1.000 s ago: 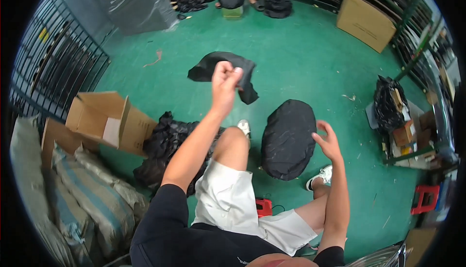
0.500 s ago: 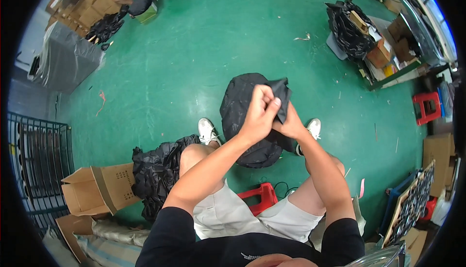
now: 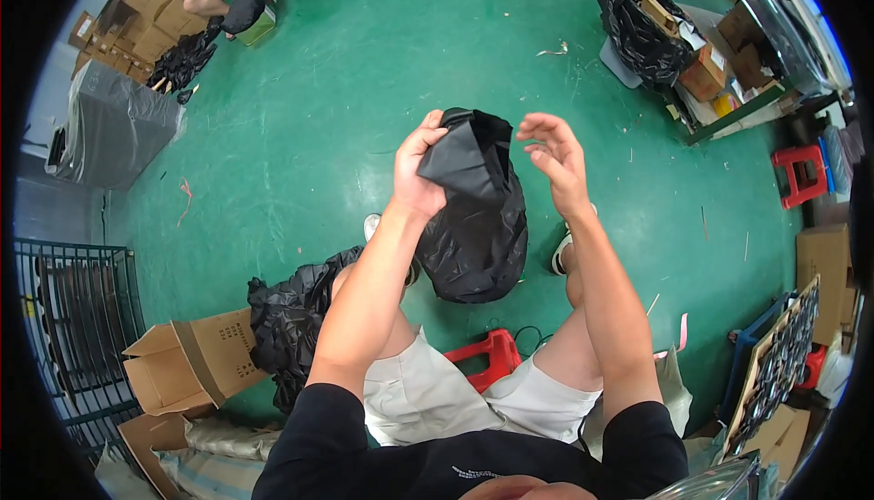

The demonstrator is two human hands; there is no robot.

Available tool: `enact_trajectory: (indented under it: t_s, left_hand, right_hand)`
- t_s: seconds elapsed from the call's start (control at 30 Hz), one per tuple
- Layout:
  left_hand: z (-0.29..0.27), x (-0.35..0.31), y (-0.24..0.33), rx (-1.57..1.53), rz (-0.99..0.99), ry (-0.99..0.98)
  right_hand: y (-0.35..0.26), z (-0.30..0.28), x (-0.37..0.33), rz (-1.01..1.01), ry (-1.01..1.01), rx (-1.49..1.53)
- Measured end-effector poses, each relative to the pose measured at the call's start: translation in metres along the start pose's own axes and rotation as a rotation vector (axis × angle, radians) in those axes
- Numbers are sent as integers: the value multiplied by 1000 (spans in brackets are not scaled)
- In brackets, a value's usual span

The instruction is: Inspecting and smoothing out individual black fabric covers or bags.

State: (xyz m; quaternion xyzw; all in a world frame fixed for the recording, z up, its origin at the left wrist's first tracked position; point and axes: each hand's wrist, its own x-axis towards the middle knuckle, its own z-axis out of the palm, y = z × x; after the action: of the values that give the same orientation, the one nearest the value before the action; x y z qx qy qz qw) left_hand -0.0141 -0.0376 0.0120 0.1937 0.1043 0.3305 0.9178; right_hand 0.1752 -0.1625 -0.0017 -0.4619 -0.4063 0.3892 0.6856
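Between my knees, above the floor, a smooth black fabric piece (image 3: 466,165) hangs with its dark mouth gaping at the top right. My left hand (image 3: 421,172) pinches its left edge, thumb and fingers closed over the cloth. Just right of that mouth my right hand (image 3: 557,156) is empty, fingers bent and apart, not touching the cloth. Directly under the cloth is a rounded, bulging black bundle (image 3: 478,259) with a wrinkled, shiny surface. Whether the cloth and the bundle are joined I cannot tell.
A red stool (image 3: 492,359) is between my thighs. On the left lie crumpled black plastic (image 3: 291,323) and an open cardboard box (image 3: 187,363) beside a dark rack (image 3: 77,309). Another person sits at the far left near stacked cartons (image 3: 155,4). A laden shelf (image 3: 737,113) stands far right.
My hands have drawn apart: the left moved left with the cloth's edge, the right let go and lifted away. The cloth's mouth now gapes, and the bundle shows lower down.
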Motion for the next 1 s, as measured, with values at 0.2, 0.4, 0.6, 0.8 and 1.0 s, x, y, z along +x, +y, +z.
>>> enact_trajectory:
  t_s: [0.2, 0.4, 0.6, 0.8, 1.0]
  left_hand:
    - [11, -15, 3, -38, -226, -67]
    - [5, -5, 12, 133, -237, 214]
    - [-2, 0, 9, 828, 35, 592]
    - [0, -8, -9, 1014, -23, 224]
    - [-9, -3, -5, 1008, 167, 199]
  right_hand:
    - [-4, 14, -5, -214, 40, -606]
    - [12, 5, -4, 369, -147, -95]
    - [8, 4, -3, 500, 24, 189]
    - [-7, 8, -2, 472, 118, 487]
    - [-4, 3, -4, 457, 271, 407]
